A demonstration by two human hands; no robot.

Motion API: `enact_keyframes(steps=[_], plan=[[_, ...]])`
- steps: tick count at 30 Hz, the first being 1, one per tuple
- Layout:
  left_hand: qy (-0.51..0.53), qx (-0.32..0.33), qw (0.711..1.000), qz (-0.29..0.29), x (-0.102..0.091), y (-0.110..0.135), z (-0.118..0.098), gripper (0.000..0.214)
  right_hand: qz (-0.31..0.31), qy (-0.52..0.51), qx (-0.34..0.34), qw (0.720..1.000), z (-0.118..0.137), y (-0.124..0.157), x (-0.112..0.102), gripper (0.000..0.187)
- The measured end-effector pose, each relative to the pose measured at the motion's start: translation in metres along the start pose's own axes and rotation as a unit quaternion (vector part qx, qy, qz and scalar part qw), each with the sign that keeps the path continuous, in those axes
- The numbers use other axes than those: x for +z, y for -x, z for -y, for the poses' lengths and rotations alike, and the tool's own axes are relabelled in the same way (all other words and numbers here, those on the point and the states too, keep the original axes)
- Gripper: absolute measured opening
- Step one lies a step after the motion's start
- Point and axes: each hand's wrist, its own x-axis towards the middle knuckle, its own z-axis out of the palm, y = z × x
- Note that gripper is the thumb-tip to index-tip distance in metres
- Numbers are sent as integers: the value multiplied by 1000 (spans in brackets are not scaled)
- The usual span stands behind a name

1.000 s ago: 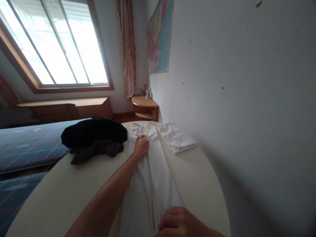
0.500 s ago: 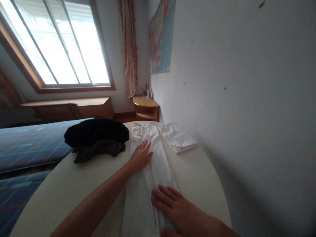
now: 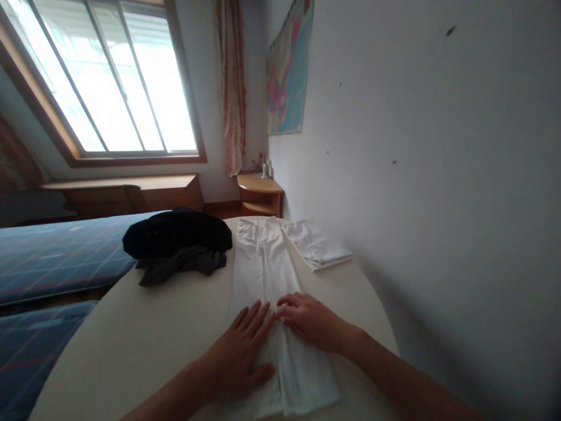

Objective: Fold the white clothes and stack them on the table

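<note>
So from my feed: both hands are flat on the white trousers, which lie stretched lengthwise along the round cream table, waistband at the far end. My left hand is palm-down on the left leg, fingers spread, gripping nothing. My right hand rests on the right leg, fingers slightly curled, fingertips just beside the left's at the middle seam, also holding nothing. A folded white garment sits just right of the waistband. A black clothes heap is on the left, touching the trousers' edge. No boxes or baskets in view.
</note>
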Motion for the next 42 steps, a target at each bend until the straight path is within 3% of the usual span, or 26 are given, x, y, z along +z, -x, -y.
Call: enact_keyframes(steps=[3, 9, 15, 17, 19, 21, 23, 25, 29, 32, 35, 38, 42], plan=[[21, 12, 999, 27, -3, 15, -11, 94, -17, 34, -9, 999, -13, -16, 2, 29], [31, 41, 998, 42, -13, 24, -18, 94, -6, 109, -39, 993, -24, -41, 4, 15], [32, 50, 997, 51, -20, 25, -24, 96, -27, 65, -25, 997, -21, -48, 5, 15], [34, 59, 996, 50, -21, 24, -24, 94, -32, 34, -25, 999, -21, -44, 10, 20], [38, 77, 995, 56, -21, 23, -23, 88, -28, 13, -14, 999, -21, -39, 14, 38], [36, 104, 992, 64, -19, 22, -21, 83, -3, 8, 14, 1000, -21, -34, 15, 55], [18, 131, 989, 62, -14, 20, -20, 80, 33, 8, 31, 999, -23, -32, 13, 59], [-20, 160, 987, 27, -7, 19, -20, 71, 47, 7, 33, 998, -25, -35, 8, 52], [-101, 255, 958, -83, 2, 16, -24, 44, 0, 0, 68, 998, -37, -58, 1, 39], [-105, 319, 938, -91, -1, 12, -26, 32, -31, 29, 119, 992, -51, -85, 6, 41], [-120, 288, 941, -129, 2, 9, -24, 37, -47, 53, 178, 981, -67, -113, 15, 52], [-195, 220, 938, -185, 19, 7, -16, 54, -14, 40, 208, 977, -78, -135, 23, 59], [-264, 223, 914, -212, 40, 6, -7, 60, 15, 38, 232, 972, -81, -155, 29, 63]])
